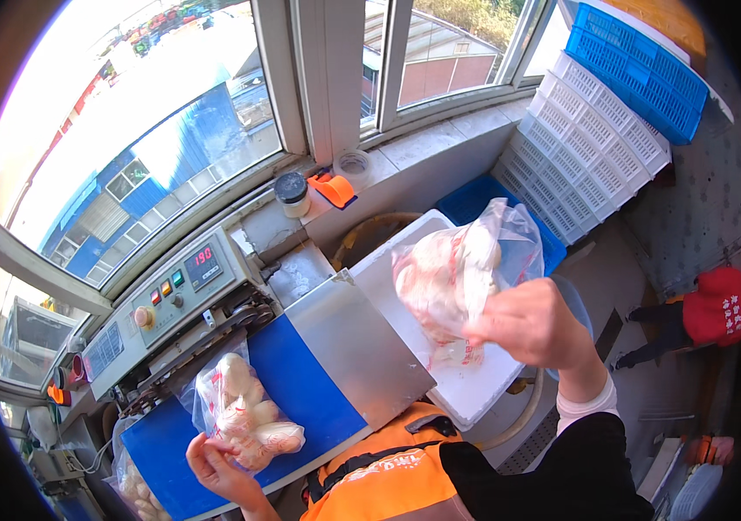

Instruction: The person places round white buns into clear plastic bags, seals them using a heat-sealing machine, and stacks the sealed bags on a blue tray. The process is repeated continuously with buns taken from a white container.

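My right hand (530, 325) grips a clear plastic bag of pale rounded food pieces (445, 267), lifted above a white foam box (474, 391). My left hand (220, 459) is at the lower edge of a second filled bag (240, 404), which lies on the blue conveyor belt (318, 378) of a band sealing machine; its fingertips are close together near the bag, and whether they pinch the plastic is unclear. The machine's control panel (181, 280) shows lit red digits. Another filled bag (139, 488) is at the belt's far left end, partly hidden.
A metal plate (364, 345) adjoins the belt. On the sill stand a lidded jar (292, 195), an orange tape dispenser (334, 189) and a clear tape roll (353, 164). Stacked white crates (578, 143) and a blue crate (637, 71) stand at the upper right. A person in red (718, 306) is farther right.
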Demonstrator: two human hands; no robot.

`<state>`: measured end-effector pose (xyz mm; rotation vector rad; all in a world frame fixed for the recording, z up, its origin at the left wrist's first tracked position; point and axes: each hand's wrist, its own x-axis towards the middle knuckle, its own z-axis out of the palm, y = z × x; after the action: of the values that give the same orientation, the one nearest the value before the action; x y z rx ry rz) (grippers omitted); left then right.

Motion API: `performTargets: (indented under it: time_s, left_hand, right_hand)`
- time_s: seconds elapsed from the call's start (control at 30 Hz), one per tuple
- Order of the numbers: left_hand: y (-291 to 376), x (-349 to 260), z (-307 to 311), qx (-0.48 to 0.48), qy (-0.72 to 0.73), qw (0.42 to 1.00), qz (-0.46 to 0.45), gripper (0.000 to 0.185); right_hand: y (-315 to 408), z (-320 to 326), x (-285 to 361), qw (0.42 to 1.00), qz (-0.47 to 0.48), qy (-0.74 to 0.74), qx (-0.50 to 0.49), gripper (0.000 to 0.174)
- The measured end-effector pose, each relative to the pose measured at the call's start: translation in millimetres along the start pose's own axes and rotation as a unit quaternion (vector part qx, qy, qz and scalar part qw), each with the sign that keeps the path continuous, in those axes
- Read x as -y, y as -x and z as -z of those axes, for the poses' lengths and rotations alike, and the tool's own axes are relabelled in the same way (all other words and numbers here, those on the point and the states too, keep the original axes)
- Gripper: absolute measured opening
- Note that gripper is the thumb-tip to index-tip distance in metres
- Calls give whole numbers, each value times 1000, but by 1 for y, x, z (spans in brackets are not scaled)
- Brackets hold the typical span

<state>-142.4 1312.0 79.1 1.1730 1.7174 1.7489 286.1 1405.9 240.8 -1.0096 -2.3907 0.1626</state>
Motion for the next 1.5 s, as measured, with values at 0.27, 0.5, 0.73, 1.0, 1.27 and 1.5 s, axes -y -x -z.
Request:
performTargets:
  time_s: [0.27,0.5,0.73,1.0,1.27,1.5]
  left_hand:
    - [-2,-78,-66,321,-83,872,-360,42]
    - [-18,-103,-19,434,-237,778,-387,29]
    - [-42,-125,7,374,-389,740,-402,12]
    - [-67,-130,11,384,-349,755,-401,17]
    - [-65,-52,-13,496,125,855,-80,60]
    - [-33,6,-48,459,239,851,84,28]
  right_hand:
    - [-13,-60,65,973,133,-98,159,10]
    - [-23,-58,78,961,106,-115,227,10]
    - [-22,-34,78,968,146,111,174,19]
    - [-23,-20,88,959,122,83,243,17]
    - [-16,-21,79,965,100,17,242,13]
    - [-13,-25,72,973,60,-3,222,14]
